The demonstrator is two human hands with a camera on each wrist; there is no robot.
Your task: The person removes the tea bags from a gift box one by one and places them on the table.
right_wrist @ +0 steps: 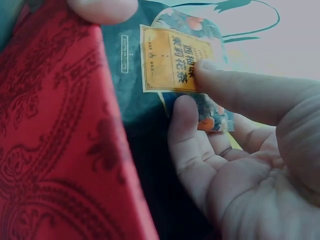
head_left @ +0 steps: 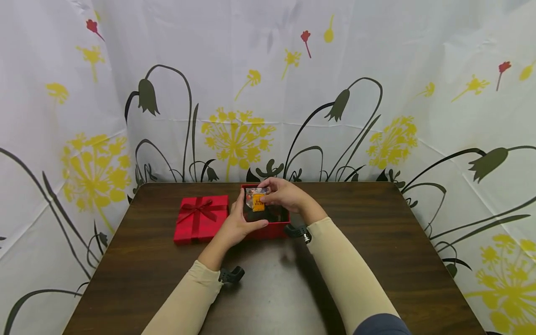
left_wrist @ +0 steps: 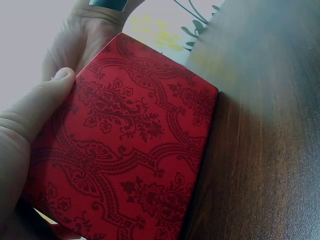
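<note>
An upright, open red gift box [head_left: 268,231] with a dark floral pattern stands near the back of the table. My left hand [head_left: 236,225] grips its left side, fingers along the side and thumb at the near edge. Seen from the left wrist, the patterned box wall [left_wrist: 125,135] fills most of the view. Over the box opening, my right hand [head_left: 286,195] pinches a tea packet [right_wrist: 175,60] between thumb and fingers. This packet has a yellow label with dark characters and a floral print. Dark wrapping [right_wrist: 137,95] shows behind it, inside the red wall.
To the left of the box lies a red lid [head_left: 186,223] tied with a ribbon bow [head_left: 200,208]. The brown wooden table [head_left: 377,246] reaches back to a white curtain [head_left: 259,56] printed with flowers. Each wrist wears a dark band.
</note>
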